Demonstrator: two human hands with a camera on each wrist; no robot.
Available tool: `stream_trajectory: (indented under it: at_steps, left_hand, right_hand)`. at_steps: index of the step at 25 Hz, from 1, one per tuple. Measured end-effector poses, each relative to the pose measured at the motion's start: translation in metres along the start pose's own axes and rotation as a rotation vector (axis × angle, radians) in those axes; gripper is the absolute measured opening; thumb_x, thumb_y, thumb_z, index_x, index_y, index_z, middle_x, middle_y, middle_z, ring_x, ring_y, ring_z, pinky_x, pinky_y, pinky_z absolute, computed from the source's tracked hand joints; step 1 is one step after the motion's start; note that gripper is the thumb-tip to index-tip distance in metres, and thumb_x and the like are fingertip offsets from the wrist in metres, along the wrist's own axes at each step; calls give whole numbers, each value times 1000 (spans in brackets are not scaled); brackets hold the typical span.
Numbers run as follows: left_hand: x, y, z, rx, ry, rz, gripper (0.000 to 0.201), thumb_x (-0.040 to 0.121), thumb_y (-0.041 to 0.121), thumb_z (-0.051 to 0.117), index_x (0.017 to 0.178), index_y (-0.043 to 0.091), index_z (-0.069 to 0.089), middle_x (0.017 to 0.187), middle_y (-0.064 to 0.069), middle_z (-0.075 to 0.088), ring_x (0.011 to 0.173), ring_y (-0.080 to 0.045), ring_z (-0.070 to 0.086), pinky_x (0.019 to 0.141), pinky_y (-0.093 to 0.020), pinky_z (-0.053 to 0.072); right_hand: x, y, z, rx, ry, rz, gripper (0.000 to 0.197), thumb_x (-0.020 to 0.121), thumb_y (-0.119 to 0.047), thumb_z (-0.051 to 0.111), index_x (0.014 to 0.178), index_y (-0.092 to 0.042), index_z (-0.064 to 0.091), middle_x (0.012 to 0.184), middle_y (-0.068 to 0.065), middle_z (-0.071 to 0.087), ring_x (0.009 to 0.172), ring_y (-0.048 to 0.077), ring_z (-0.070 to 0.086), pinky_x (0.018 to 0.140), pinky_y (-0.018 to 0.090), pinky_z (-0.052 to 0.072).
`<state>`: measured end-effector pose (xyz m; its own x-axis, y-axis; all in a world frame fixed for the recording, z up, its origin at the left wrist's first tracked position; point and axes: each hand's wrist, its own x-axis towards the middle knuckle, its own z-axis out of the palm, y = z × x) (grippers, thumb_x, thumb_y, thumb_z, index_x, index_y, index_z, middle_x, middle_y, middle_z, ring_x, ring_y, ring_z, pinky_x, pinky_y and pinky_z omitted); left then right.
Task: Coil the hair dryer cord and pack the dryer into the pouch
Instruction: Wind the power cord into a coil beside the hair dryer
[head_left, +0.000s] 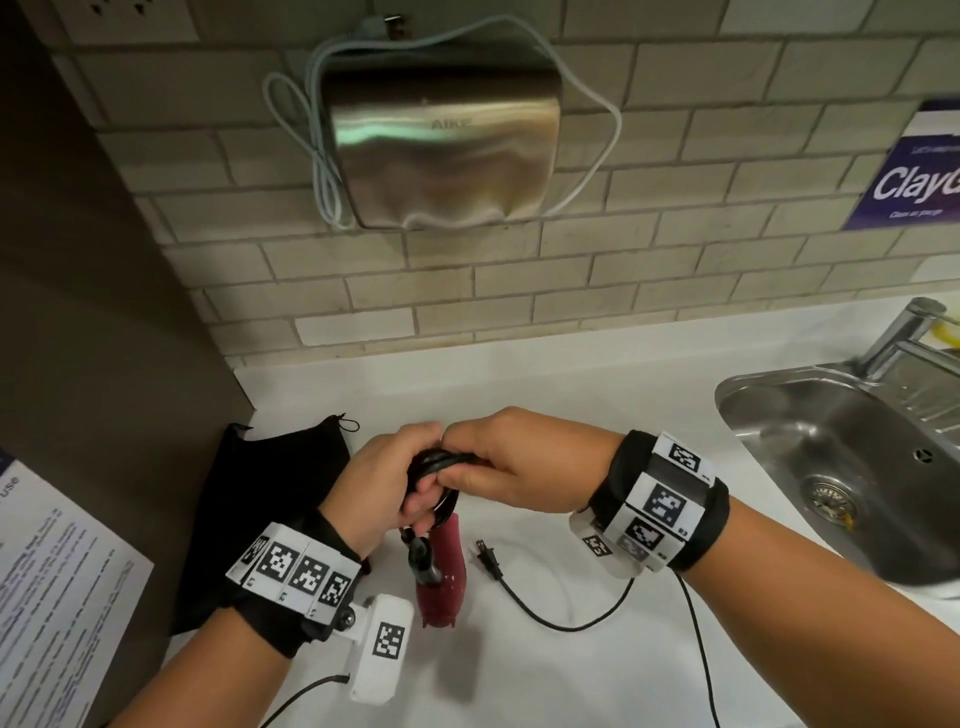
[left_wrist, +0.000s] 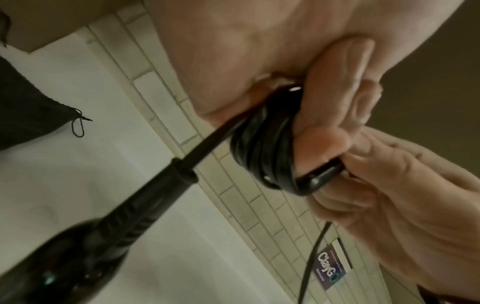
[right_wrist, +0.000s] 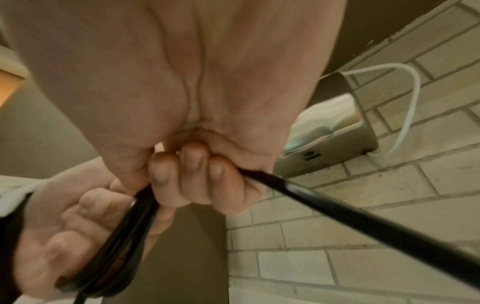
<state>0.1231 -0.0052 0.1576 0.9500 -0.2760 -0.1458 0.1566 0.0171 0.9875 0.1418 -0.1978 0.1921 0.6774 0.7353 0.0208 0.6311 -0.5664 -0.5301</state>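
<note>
A dark red hair dryer (head_left: 440, 577) lies on the white counter (head_left: 597, 415) below my hands, its black strain relief (left_wrist: 145, 197) running up to the coil. My left hand (head_left: 387, 480) grips several loops of black cord (head_left: 439, 462) wound around its fingers (left_wrist: 342, 86). My right hand (head_left: 506, 460) pinches the cord (right_wrist: 337, 214) just beside the coil (left_wrist: 262, 148). The loose cord end with its plug (head_left: 488, 557) trails on the counter under my right wrist. A black drawstring pouch (head_left: 260, 514) lies flat to the left.
A steel sink (head_left: 857, 467) with a tap (head_left: 906, 332) sits at the right. A steel hand dryer (head_left: 441, 150) with a white cable hangs on the tiled wall. A brown panel (head_left: 104, 312) and a printed sheet (head_left: 57, 597) border the left.
</note>
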Motion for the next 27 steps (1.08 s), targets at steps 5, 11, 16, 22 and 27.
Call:
stream_trajectory:
  at_steps: [5, 11, 16, 22, 27]
  left_hand:
    - [-10, 4, 2, -240, -152, 35, 51, 92, 54, 64, 65, 12, 53, 44, 0, 42, 35, -11, 31, 51, -29, 47]
    - [-10, 5, 6, -612, -130, 32, 20, 99, 22, 52, 92, 5, 60, 72, -4, 55, 50, -12, 49, 71, -33, 59]
    - [-10, -7, 9, -770, -25, -49, 26, 97, 21, 50, 83, 4, 62, 74, -10, 65, 56, -18, 65, 89, -40, 58]
    - [-13, -10, 13, -775, -94, -256, 26, 96, 31, 48, 77, 14, 49, 62, 2, 37, 40, -11, 38, 73, -33, 44]
    - [-14, -14, 16, -776, -57, -167, 36, 103, 33, 43, 75, 11, 51, 74, -9, 60, 53, -19, 61, 80, -36, 56]
  right_hand:
    - [-1, 15, -14, 246, 32, 19, 21, 106, -32, 60, 105, -16, 74, 93, -1, 77, 85, 16, 71, 85, 35, 58]
    - [7, 28, 33, 512, 272, 142, 40, 112, -40, 42, 94, -13, 65, 78, -5, 67, 76, 5, 60, 83, 40, 61]
    - [8, 37, 73, 614, 272, 260, 50, 103, -52, 41, 110, -9, 64, 89, 9, 56, 82, 24, 50, 83, 52, 51]
    - [14, 42, 65, 433, 393, 195, 33, 112, -31, 45, 97, -11, 66, 79, -4, 61, 75, 12, 55, 80, 37, 51]
    - [13, 38, 71, 350, 307, 274, 32, 109, -31, 41, 103, -15, 68, 93, 10, 74, 90, 33, 69, 87, 47, 56]
